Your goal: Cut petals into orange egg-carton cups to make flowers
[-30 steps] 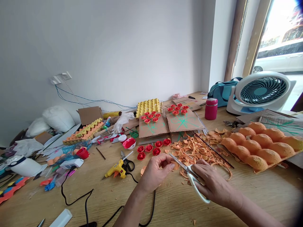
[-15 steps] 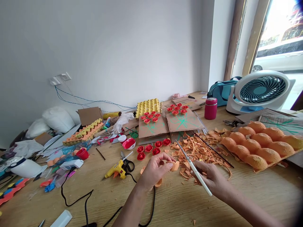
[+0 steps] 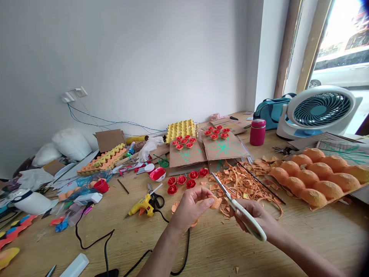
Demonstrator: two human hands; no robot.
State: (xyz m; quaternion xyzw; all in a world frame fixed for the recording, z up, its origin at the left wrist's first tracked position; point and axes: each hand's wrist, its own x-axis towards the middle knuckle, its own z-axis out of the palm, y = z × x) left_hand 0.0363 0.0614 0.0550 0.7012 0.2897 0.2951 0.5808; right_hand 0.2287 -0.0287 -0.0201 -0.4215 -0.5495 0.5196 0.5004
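Between the thumb and fingers of my left hand (image 3: 193, 207) is a small cup-shaped piece of orange egg carton (image 3: 216, 202). My right hand (image 3: 251, 218) grips white-handled scissors (image 3: 250, 223), their blades pointing up and left, just right of the piece. More cut orange cups (image 3: 174, 207) lie on the table, partly hidden behind my left hand. Beyond both hands spreads a heap of orange carton scraps (image 3: 238, 184). Several red paper-pulp roses (image 3: 190, 184) sit in front of the cardboard.
A yellow glue gun (image 3: 143, 207) and black scissors (image 3: 157, 200) lie left of my hands, with a black cord running forward. At right is an orange egg tray (image 3: 319, 173), a fan (image 3: 319, 111) behind it. Cardboard sheets (image 3: 227, 150) bear more red roses. A red paint bowl (image 3: 158, 174) stands mid-table.
The scissors have turned in my right hand, so their white handle shows wider. The orange piece in my left hand has shifted slightly right and is tilted differently.
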